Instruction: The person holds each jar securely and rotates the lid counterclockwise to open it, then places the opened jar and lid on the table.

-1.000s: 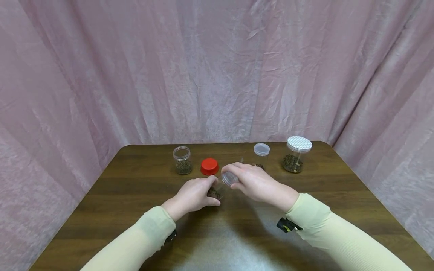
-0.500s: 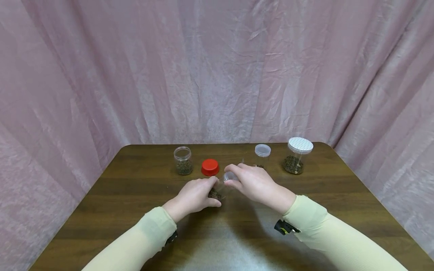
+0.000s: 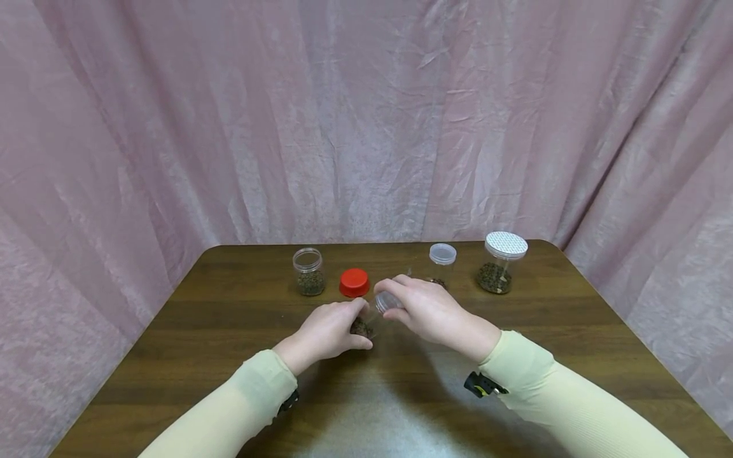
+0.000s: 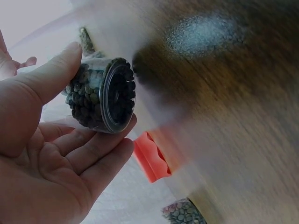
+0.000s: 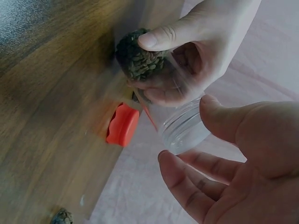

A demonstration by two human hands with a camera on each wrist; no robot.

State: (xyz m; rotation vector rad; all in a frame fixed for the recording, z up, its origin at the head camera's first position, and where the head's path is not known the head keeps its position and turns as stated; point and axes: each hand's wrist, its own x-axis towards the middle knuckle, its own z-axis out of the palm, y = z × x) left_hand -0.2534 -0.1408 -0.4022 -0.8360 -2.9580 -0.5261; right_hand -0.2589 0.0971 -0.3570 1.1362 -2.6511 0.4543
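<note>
My left hand (image 3: 326,327) grips a clear plastic jar (image 4: 86,100) by its lower part, thumb on one side and fingers on the other. Dark green-brown pellets fill the jar's bottom, and it leans with its top toward my right hand (image 3: 429,308). That hand pinches the clear screw lid (image 5: 189,130) at the jar's top between thumb and fingertips. The lid sits at the mouth; whether it is threaded on tight cannot be told. Just beyond my hands, a red cap (image 3: 354,282) lies on the table.
On the wooden table (image 3: 229,305), a lidless jar of pellets (image 3: 310,280) stands at the back left. Behind my right hand is a jar with a clear lid (image 3: 443,254), partly hidden. A larger jar with a white patterned lid (image 3: 506,245) stands farther right. A pink curtain (image 3: 366,127) hangs behind.
My right hand's fingers have shifted and turned slightly at the lid, dipping and then coming back. My left hand has kept the jar in nearly the same place.
</note>
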